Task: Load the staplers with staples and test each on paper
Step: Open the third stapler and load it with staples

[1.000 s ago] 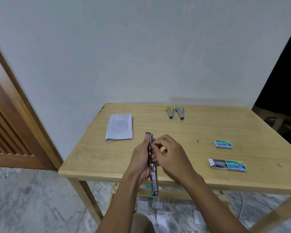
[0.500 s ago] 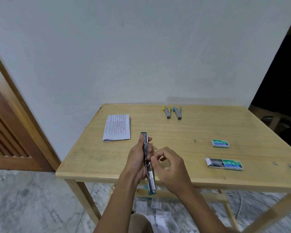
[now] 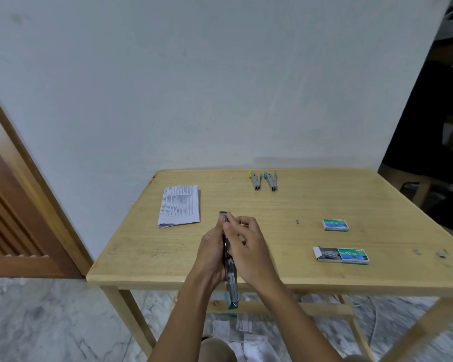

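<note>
A: Where is the green stapler (image 3: 229, 259) now?

B: Opened out long over the near edge of the table (image 3: 168, 279), clasped in the left hand (image 3: 211, 259). The right hand (image 3: 246, 253) has moved back up its rail from half a second ago; thumb and forefinger pinch near the far end.

A: Pinching staples?

B: Probably seating a strip, but it is too small to tell.

A: So loading isn't finished?

B: I judge not. The open staple box (image 3: 341, 255) and folded paper (image 3: 179, 206) lie apart, and the yellow stapler (image 3: 255, 181) and blue stapler (image 3: 271, 181) wait at the back.
</note>
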### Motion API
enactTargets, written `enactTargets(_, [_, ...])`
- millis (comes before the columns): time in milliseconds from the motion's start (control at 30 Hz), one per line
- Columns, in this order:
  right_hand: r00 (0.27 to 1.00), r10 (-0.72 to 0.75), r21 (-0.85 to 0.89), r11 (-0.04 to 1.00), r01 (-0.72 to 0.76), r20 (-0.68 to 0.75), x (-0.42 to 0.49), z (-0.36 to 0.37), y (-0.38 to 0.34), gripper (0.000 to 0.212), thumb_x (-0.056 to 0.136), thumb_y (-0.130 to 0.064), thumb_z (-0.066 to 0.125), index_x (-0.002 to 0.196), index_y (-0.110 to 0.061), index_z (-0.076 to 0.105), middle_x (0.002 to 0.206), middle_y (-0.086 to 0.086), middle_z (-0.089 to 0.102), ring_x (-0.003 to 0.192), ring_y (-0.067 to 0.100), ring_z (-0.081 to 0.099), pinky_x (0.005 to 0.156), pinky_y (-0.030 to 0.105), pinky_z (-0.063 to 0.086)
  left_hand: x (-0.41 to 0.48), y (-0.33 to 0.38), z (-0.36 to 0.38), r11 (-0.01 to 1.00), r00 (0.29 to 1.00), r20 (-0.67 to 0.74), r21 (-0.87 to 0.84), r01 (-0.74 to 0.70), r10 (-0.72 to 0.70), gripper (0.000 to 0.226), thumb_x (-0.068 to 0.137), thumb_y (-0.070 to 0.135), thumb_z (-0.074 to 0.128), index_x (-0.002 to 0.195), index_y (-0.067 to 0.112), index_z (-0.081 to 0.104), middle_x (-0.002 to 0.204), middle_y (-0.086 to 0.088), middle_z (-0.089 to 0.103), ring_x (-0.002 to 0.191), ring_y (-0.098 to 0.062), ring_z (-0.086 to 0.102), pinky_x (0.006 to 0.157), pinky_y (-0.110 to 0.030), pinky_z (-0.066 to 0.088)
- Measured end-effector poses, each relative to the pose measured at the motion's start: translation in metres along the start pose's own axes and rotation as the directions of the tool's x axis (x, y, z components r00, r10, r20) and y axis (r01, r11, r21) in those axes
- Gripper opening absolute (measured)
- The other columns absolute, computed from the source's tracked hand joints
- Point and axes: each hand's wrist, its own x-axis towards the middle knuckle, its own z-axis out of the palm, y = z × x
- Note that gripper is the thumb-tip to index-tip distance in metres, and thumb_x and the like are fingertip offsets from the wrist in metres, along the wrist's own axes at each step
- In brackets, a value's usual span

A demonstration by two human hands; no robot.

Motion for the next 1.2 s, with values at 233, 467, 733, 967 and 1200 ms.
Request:
enactTargets(233, [1.0, -0.005, -0.008, 1.0, 0.005, -0.016, -0.001, 0.002, 0.006, 0.034, 0.099, -0.042, 0.048, 0.13, -0.034, 0.06, 0.114, -0.026, 0.045, 0.115, 0.007, 0.052, 0.098, 0.036, 0.049, 0.004, -0.002, -0.001, 0.998, 1.0, -0.02, -0.064, -0.012, 0.01, 0.059, 0.095, 0.048, 0.055, 0.121, -0.004, 0.062, 0.108, -0.027, 0.066, 0.095, -0.037, 0.067, 0.073, -0.041, 0.056])
enactTargets(467, [0.997, 0.067, 0.092, 0.994, -0.062, -0.043, 0.001, 0.003, 0.001, 0.035, 0.099, -0.038, 0.049, 0.129, -0.024, 0.062, 0.113, -0.02, 0.047, 0.104, 0.002, 0.058, 0.093, 0.029, 0.053, 0.005, 0.0, -0.001, 1.0, 0.999, -0.036, -0.021, -0.023, 0.023, 0.053, 0.094, 0.048, 0.056, 0.11, -0.001, 0.068, 0.099, -0.025, 0.06, 0.089, -0.036, 0.058, 0.07, -0.039, 0.051])
enactTargets(733, [0.998, 0.045, 0.01, 0.999, -0.045, -0.048, -0.004, 0.0, 0.005, 0.034, 0.1, -0.038, 0.048, 0.114, -0.016, 0.07, 0.112, -0.018, 0.05, 0.095, 0.001, 0.06, 0.076, 0.009, 0.045, 0.006, -0.001, 0.0, 0.998, 0.998, -0.062, -0.045, -0.032, 0.029, 0.043, 0.091, 0.047, 0.059, 0.1, 0.007, 0.07, 0.091, -0.02, 0.055, 0.081, -0.03, 0.05, 0.066, -0.037, 0.051])
enactTargets(967, [0.998, -0.023, -0.036, 0.999, 0.021, -0.062, -0.009, -0.001, 0.011, 0.031, 0.1, -0.034, 0.049, 0.102, -0.015, 0.073, 0.112, -0.017, 0.055, 0.1, 0.005, 0.062, 0.082, 0.015, 0.049, 0.004, 0.002, 0.002, 0.999, 0.998, -0.055, -0.034, -0.022, 0.02, 0.041, 0.096, 0.04, 0.054, 0.106, 0.003, 0.065, 0.085, -0.014, 0.07, 0.073, -0.024, 0.068, 0.068, -0.035, 0.057])
enactTargets(1200, [0.996, -0.076, -0.145, 0.987, 0.07, -0.038, -0.01, -0.005, 0.013, 0.032, 0.101, -0.034, 0.048, 0.102, -0.015, 0.073, 0.111, -0.016, 0.057, 0.099, -0.001, 0.059, 0.08, 0.011, 0.045, -0.001, 0.005, 0.007, 1.0, 0.997, -0.075, -0.014, -0.005, 0.004, 0.041, 0.097, 0.04, 0.053, 0.107, 0.002, 0.065, 0.081, -0.014, 0.067, 0.069, -0.024, 0.065, 0.06, -0.033, 0.056])
